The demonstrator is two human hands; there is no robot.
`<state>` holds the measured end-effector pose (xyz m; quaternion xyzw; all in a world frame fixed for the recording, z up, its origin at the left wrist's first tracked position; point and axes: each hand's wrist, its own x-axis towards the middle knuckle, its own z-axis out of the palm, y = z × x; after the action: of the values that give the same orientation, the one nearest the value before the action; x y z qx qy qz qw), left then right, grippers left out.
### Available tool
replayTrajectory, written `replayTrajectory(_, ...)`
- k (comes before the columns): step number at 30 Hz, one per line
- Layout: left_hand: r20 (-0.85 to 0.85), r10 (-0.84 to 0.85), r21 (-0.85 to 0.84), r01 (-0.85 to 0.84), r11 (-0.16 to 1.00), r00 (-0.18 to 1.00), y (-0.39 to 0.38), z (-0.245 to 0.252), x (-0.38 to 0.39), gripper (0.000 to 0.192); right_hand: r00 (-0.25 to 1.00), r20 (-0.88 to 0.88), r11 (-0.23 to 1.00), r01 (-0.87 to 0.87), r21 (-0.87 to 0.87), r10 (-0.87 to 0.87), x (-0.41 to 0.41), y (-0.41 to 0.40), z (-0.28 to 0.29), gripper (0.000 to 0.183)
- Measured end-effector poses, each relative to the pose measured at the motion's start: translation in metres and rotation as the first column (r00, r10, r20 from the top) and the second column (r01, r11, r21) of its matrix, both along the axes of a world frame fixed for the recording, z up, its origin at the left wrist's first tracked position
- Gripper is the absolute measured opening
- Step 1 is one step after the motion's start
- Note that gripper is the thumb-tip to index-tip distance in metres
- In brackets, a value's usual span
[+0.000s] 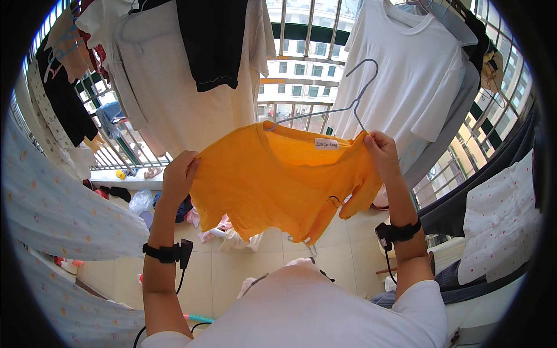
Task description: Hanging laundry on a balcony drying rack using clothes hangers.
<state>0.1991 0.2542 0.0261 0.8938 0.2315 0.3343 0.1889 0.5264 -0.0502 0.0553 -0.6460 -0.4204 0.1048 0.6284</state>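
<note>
A yellow-orange T-shirt [270, 187] is spread between my two raised hands, its neckline up and its lower part bunched. My left hand [177, 174] pinches the shirt at the left shoulder or sleeve. My right hand [383, 152] grips the other shoulder, close to the end of a grey-blue clothes hanger [324, 112]. One hanger arm passes into the neck opening at the left; the other end reaches the shoulder by my right hand. The hook points up and is on no rail. A white label with writing shows inside the neck.
A white T-shirt [391, 65] hangs at the right, and a beige garment [191, 104] with black clothing [213, 43] at the left. Metal window bars [309, 26] stand behind. Patterned fabric [69, 195] hangs at the left, dotted cloth [500, 217] at the right. Clothes [239, 239] lie on the tiled floor.
</note>
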Motion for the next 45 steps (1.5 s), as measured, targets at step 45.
replayTrajectory(45,0.577,-0.308,-0.444,0.606,0.660,0.757,-0.044,0.026,0.099,0.026,0.942,0.329,0.994,0.091,-0.064,-0.065,-0.042,0.013,-0.017,0.016)
